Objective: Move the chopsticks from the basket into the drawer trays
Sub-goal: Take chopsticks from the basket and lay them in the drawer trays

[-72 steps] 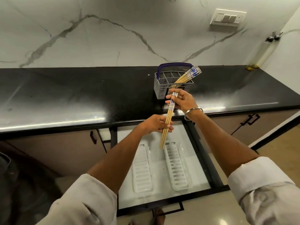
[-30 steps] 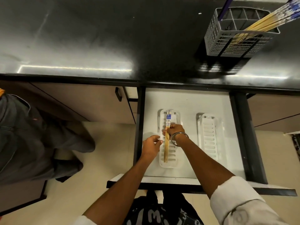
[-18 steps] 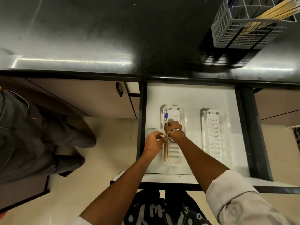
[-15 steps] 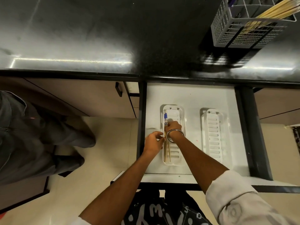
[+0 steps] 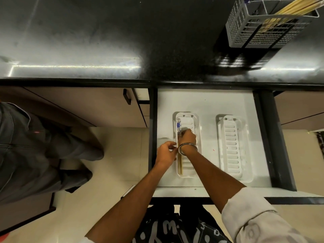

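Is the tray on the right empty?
Empty: the white slotted plastic tray on the right shows only bare slots, no chopsticks.

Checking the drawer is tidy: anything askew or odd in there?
The right tray sits slightly skewed and empty. The chopsticks lie straight along the left tray's left edge, both hands on them.

Drawer (image 5: 206, 102) pulled open under the black surface (image 5: 105, 41), two white slotted trays inside. Chopsticks (image 5: 179, 146) lie lengthwise along the left edge of the left tray (image 5: 197, 123), blue-patterned ends pointing away. Right hand (image 5: 188, 138), bangle on wrist, fingers curled on them. Left hand (image 5: 165, 152) pinches at the tray's left rim. Right tray (image 5: 231, 146) bare. Grey basket (image 5: 259, 30) top right on the surface, more chopsticks leaning in it.
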